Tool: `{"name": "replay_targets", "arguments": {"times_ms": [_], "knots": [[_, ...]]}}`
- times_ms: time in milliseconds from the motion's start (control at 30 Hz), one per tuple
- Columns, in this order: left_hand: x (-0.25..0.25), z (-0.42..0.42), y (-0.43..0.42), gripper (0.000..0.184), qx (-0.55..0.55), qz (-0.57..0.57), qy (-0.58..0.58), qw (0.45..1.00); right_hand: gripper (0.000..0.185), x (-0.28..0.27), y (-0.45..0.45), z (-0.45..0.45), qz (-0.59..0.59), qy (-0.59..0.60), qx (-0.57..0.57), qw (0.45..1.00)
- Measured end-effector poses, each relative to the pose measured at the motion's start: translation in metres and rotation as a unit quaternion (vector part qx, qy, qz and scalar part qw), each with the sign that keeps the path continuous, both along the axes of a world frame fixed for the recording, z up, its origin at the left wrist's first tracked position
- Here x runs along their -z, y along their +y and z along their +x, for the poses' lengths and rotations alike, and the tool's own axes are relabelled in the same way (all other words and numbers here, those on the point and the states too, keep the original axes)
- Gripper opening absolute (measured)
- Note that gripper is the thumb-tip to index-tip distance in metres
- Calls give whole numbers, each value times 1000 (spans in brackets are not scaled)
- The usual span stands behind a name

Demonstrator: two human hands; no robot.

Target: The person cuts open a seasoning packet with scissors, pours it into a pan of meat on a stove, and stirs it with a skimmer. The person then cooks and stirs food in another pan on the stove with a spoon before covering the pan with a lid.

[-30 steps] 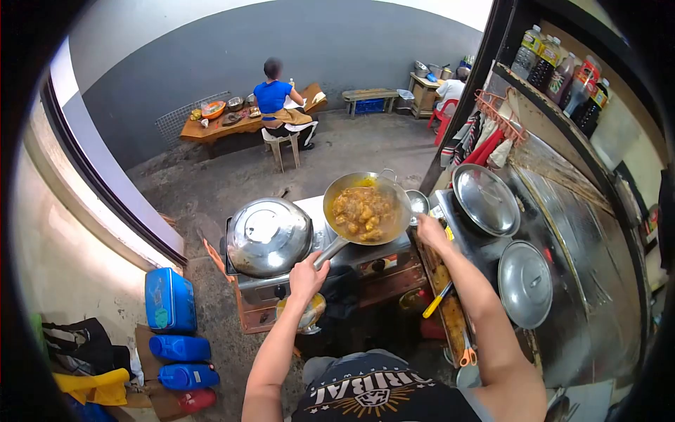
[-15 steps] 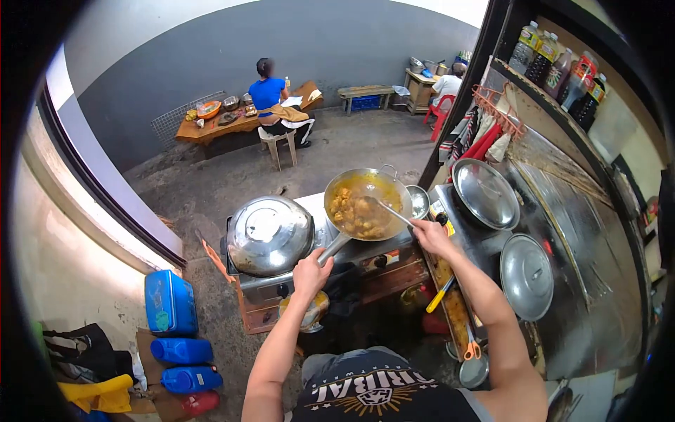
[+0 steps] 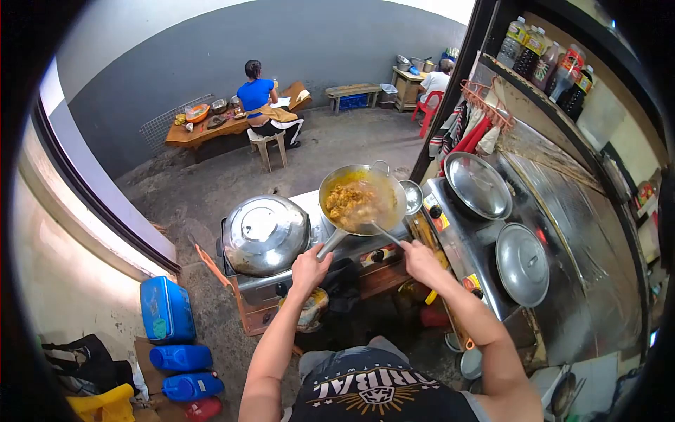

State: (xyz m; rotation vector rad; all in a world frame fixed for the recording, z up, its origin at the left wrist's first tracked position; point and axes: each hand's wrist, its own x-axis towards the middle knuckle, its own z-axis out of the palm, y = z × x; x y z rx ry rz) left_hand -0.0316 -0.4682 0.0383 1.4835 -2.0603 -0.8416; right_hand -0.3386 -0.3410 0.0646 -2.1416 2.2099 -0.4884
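Observation:
My left hand (image 3: 310, 270) is wrapped round the handle of a wok (image 3: 396, 204) on the stove. Chunks of food in orange-yellow sauce (image 3: 351, 197) fill its bottom, partly blurred. In my right hand (image 3: 422, 263) is a metal utensil (image 3: 386, 234), its far end down in the food near the wok's lower rim. A small metal bowl (image 3: 412, 197) sits just right of the wok. To the left, a large shiny domed lid (image 3: 264, 235) covers the other burner.
Two lidded pans (image 3: 478, 186) (image 3: 522, 265) stand on the right-hand stove. Blue jugs (image 3: 181, 357) lie at lower left beside a blue container (image 3: 167, 309). A person in blue (image 3: 256, 94) sits at a wooden table (image 3: 211, 132); another sits farther right. Bottles line a shelf (image 3: 545, 67).
The utensil's end has moved from the wok's middle to its lower rim, and my right hand has come down and left. Earlier this hand was beside the small bowl. The food has shifted.

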Motion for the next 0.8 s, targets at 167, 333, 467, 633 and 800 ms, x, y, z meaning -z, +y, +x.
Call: {"name": "replay_targets", "arguments": {"times_ms": [167,333,467,633,800], "knots": [[3,1,2,48,-2,-14,-2,1000,28,4,-31,-12,-18,-10,30,999],[-1,0,7,46,-24,-21,15,999,27,-57,-49,-11,-91,-10,-48,995],[-1,-6,9,45,-40,-29,-1,999,39,-34,-90,24,-40,-19,-53,998],[-3,-11,13,43,-65,-31,8,997,46,-5,-81,-31,40,2,-106,994],[-9,-14,14,43,-74,-26,-9,997,30,-54,-53,-101,-49,-41,-112,992]]}}
